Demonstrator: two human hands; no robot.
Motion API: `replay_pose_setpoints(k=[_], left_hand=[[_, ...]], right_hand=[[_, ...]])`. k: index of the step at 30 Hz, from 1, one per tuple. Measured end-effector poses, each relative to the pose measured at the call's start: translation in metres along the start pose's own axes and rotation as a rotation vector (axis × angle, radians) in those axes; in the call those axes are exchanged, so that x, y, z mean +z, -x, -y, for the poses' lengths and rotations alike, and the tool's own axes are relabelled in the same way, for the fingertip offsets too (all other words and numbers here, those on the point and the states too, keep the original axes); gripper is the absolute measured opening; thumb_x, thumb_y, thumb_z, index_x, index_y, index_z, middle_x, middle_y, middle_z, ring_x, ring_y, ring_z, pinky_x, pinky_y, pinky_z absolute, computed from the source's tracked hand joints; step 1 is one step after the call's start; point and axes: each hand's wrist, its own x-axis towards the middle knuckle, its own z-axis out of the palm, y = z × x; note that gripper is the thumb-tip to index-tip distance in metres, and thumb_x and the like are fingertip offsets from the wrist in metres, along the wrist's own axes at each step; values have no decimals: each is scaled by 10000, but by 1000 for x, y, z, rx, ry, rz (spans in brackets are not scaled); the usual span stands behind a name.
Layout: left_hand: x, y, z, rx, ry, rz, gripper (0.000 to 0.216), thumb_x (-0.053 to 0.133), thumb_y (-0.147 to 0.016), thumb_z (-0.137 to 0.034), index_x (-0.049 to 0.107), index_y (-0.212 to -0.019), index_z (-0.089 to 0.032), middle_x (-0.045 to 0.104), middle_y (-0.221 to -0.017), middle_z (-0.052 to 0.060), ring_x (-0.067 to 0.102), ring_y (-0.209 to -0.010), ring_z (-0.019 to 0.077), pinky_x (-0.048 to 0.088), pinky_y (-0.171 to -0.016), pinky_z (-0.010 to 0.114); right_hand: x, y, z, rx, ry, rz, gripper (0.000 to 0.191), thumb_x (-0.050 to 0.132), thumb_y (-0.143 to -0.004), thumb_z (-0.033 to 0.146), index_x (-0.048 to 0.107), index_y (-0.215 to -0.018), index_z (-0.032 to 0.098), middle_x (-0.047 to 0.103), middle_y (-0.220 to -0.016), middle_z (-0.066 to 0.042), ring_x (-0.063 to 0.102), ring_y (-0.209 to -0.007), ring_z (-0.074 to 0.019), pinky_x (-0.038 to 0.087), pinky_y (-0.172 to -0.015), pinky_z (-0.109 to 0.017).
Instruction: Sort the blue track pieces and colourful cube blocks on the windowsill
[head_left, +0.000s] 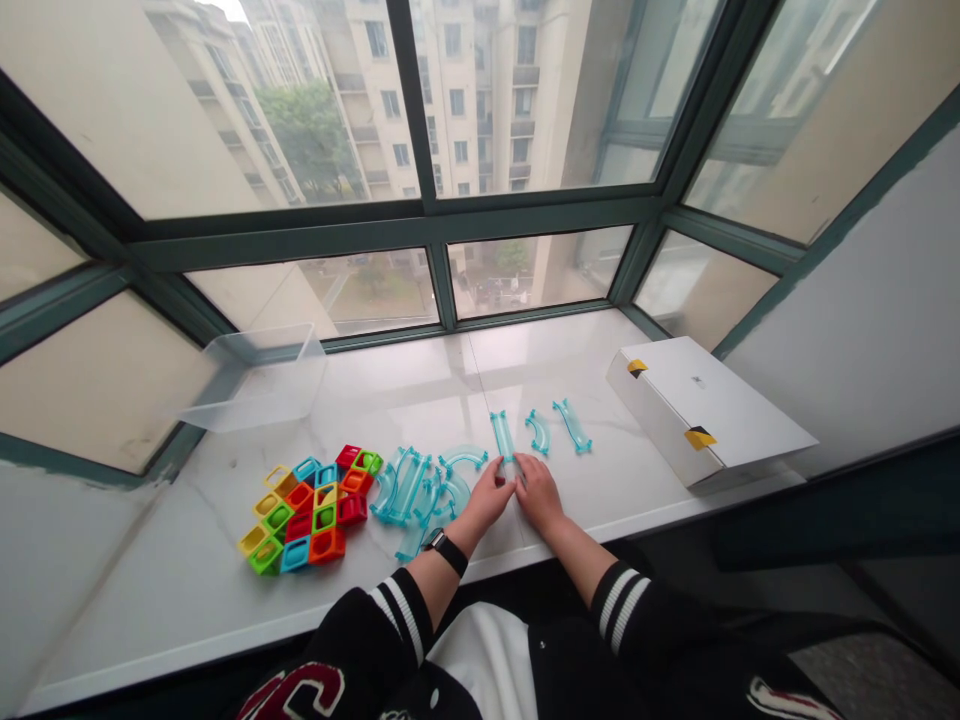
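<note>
Both my hands meet on the white windowsill at the near end of a straight clear-blue track piece (501, 434). My left hand (491, 492), with a black watch on its wrist, has its fingers closed on that end. My right hand (535, 489) pinches the same end from the right. Two more blue track pieces, one curved (538, 430) and one wavy (572, 424), lie apart just right of it. A pile of blue curved track pieces (420, 487) lies left of my left hand.
A cluster of coloured square frame blocks (311, 507) sits at the left of the sill. An empty clear plastic tub (259, 378) stands at the back left. A white cardboard box (701, 407) lies at the right. Window glass rises behind the sill.
</note>
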Motion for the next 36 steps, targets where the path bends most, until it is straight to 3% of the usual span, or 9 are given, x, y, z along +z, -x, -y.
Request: replay_pose_setpoints(k=[6, 16, 23, 36], left_hand=[[-1, -3, -5, 7, -131, 7, 823, 767, -786, -364, 511, -1537, -145, 689, -1309, 171, 642, -1127, 287, 477, -1067, 421], [-1, 0, -4, 27, -153, 11, 821, 757, -800, -354, 499, -1552, -149, 681, -1357, 168, 646, -1151, 291, 478, -1071, 410], [1, 3, 3, 38, -52, -34, 802, 790, -786, -343, 517, -1522, -180, 581, -1501, 178, 649, -1166, 280, 470, -1084, 411], [0, 1, 10, -4, 12, -18, 846, 786, -816, -304, 429, -1571, -173, 582, -1477, 189, 647, -1186, 247, 496, -1078, 396]], right_hand=[[5, 0, -4, 13, 11, -24, 572, 497, -896, 137, 588, -1458, 189, 645, -1389, -161, 588, -1303, -309, 491, -1145, -532], [2, -1, -3, 1, 23, -21, 547, 486, -904, 132, 605, -1435, 182, 660, -1379, -146, 597, -1297, -302, 492, -1150, -512], [-2, -2, 1, -23, 33, 9, 554, 489, -893, 108, 610, -1429, 177, 672, -1370, -142, 607, -1281, -294, 479, -1152, -497], [-2, -4, 1, -44, 58, 18, 579, 495, -885, 97, 605, -1449, 167, 670, -1385, -134, 607, -1252, -292, 482, -1125, -483]])
